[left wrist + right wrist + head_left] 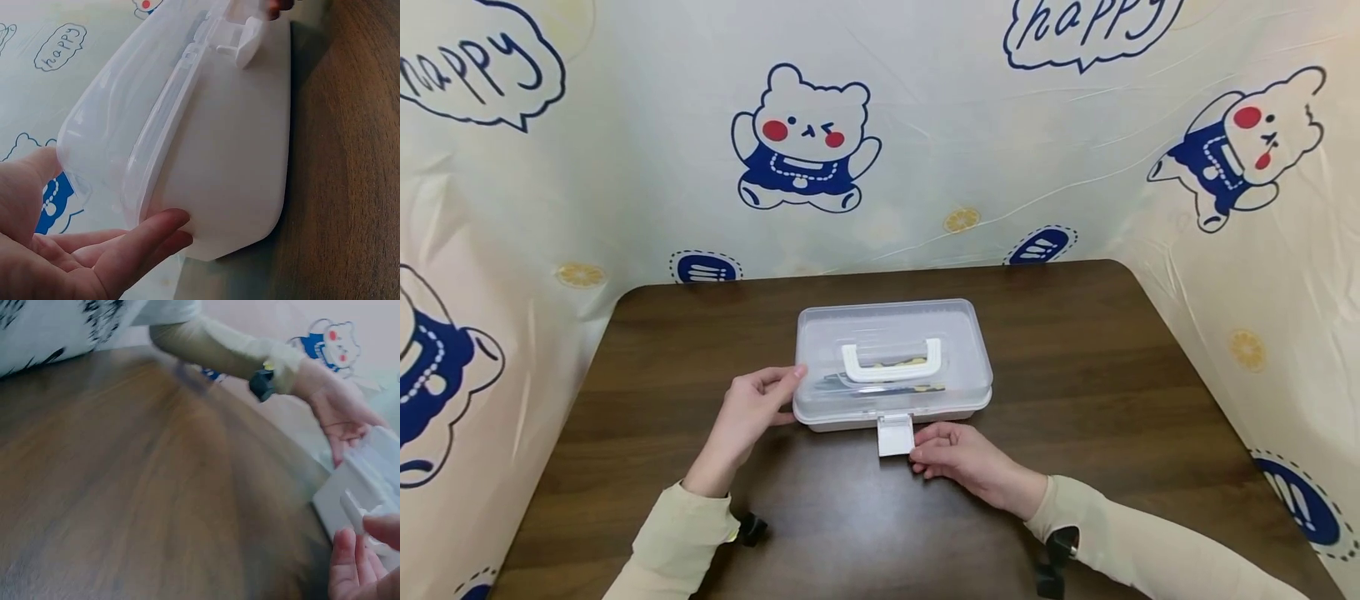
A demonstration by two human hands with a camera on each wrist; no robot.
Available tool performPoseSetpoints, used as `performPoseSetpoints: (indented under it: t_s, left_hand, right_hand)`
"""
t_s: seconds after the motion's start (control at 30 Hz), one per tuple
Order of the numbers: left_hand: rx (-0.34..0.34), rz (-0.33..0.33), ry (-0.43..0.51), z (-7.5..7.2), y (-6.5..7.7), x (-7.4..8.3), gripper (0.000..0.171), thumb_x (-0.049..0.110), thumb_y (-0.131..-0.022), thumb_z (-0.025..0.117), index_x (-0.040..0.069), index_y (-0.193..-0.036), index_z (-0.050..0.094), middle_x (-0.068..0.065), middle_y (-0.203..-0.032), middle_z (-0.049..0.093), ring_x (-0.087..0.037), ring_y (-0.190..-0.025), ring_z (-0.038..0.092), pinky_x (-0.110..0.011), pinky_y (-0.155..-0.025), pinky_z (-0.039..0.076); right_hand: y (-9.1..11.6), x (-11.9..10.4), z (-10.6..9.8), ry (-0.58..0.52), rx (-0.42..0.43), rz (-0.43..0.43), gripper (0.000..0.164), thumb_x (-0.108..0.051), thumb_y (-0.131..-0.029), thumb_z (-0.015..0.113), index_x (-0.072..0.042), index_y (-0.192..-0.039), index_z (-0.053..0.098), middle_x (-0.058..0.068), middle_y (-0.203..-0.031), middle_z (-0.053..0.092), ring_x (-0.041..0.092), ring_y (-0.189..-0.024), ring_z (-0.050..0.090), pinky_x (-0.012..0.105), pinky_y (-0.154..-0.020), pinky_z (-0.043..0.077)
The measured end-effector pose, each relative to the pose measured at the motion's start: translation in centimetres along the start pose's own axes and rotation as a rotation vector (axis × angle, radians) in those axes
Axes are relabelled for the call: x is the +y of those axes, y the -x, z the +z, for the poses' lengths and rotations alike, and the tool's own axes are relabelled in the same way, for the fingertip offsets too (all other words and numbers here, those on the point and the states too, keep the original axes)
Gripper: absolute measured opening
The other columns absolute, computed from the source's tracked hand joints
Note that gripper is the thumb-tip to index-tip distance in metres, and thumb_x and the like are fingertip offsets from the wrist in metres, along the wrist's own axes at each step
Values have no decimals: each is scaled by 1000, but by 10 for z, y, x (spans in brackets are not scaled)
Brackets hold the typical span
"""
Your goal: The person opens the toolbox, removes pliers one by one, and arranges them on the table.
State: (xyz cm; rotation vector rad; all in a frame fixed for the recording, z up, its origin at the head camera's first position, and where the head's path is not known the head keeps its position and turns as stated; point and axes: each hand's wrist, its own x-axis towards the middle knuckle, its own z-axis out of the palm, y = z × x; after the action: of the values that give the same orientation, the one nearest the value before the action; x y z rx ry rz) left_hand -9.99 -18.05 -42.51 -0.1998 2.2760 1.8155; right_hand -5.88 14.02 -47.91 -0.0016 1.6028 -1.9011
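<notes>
A white plastic storage box [827, 427] with a clear lid [887, 321] and a white carry handle [891, 373] sits on the table. Through the lid show thin dark items with yellow parts [925, 388]. The front latch [896, 437] sticks outward from the box. My left hand [752, 412] holds the left front corner, thumb at the lid's edge and fingertips [169, 219] on the front wall. At the latch's right edge, my right hand [966, 462] pinches it between thumb and fingers [344, 559].
The box stands on a dark brown wooden table [1075, 358] with rounded far corners. Behind and beside it hangs a pale curtain [917, 142] printed with bears. Black straps [1058, 554] with wrist cameras sit at both cuffs.
</notes>
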Motion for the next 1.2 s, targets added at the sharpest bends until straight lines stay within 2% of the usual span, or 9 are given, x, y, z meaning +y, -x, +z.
performPoseSetpoints:
  t_s: [0.2, 0.33, 0.57, 0.73, 0.93, 1.1, 1.2]
  left_hand:
    - [-10, 6, -12, 1, 0, 1, 61, 40, -102, 68, -9, -137, 61, -27, -129, 68, -23, -108, 71, -37, -78, 64]
    - [-8, 6, -7, 2, -1, 1, 59, 38, -102, 68, -9, -136, 62, -27, -127, 69, -22, -107, 72, -37, -78, 64]
    - [-7, 11, -8, 3, -2, 1, 58, 38, -103, 67, -9, -136, 62, -27, -128, 69, -23, -109, 71, -36, -78, 64]
    - [-12, 13, -10, 2, -1, 1, 58, 38, -103, 67, -9, -137, 61, -27, -130, 68, -24, -110, 71, -37, -79, 64]
    - [-22, 21, -34, 0, 0, 0, 59, 39, -104, 66, -8, -138, 61, -26, -133, 66, -25, -109, 71, -37, -82, 63]
    - [-9, 35, -93, -1, 4, 1, 62, 44, -103, 65, -6, -140, 61, -26, -135, 66, -31, -114, 71, -39, -88, 61]
    - [13, 49, -124, -2, 7, 3, 62, 45, -102, 66, -5, -139, 62, -26, -135, 66, -33, -116, 70, -40, -91, 60]
  right_hand:
    - [-2, 3, 1, 160, 108, -64, 17, -1, -91, 73, 11, -100, 66, 2, -77, 68, 9, -66, 60, 20, -62, 51]
    - [-2, 1, 2, 233, 117, -119, 26, -2, -93, 72, 16, -111, 69, 10, -83, 74, 9, -66, 62, 20, -62, 52]
    - [-3, 0, 3, 195, 97, -142, 33, 0, -98, 68, 19, -124, 64, 32, -113, 72, 14, -87, 72, 27, -79, 61]
    - [-2, 1, 1, 195, 86, -136, 36, -3, -99, 67, 18, -128, 63, 31, -123, 69, 17, -101, 73, 29, -88, 60]
    - [5, -1, -5, 265, 48, -141, 42, -10, -99, 70, 12, -134, 63, 26, -128, 69, 18, -114, 70, 23, -91, 57]
    - [13, -7, -23, 340, 17, -186, 43, -9, -100, 69, 13, -135, 61, 28, -129, 68, 23, -119, 69, 20, -91, 55]
    - [19, -13, -39, 389, 12, -195, 43, -11, -100, 69, 14, -134, 61, 28, -129, 68, 20, -117, 69, 19, -91, 55]
